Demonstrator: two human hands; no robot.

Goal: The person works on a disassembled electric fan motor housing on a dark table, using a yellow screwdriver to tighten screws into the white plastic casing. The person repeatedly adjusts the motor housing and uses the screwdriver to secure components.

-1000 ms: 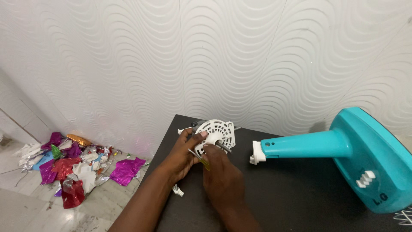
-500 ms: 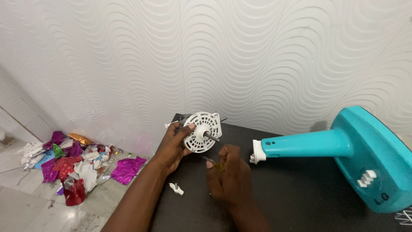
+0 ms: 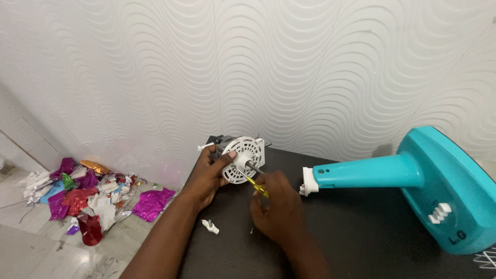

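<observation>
Just left of frame centre, the left hand (image 3: 209,173) holds the white fan motor (image 3: 243,157) tilted above the dark bench (image 3: 361,232), its fingers wrapped round it, while the right hand (image 3: 276,209) pinches a yellow screwdriver (image 3: 257,186) against it.

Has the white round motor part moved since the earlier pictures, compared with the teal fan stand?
Yes. The left hand has lifted the white motor part off the black table, up and slightly left, away from the teal fan stand.
</observation>
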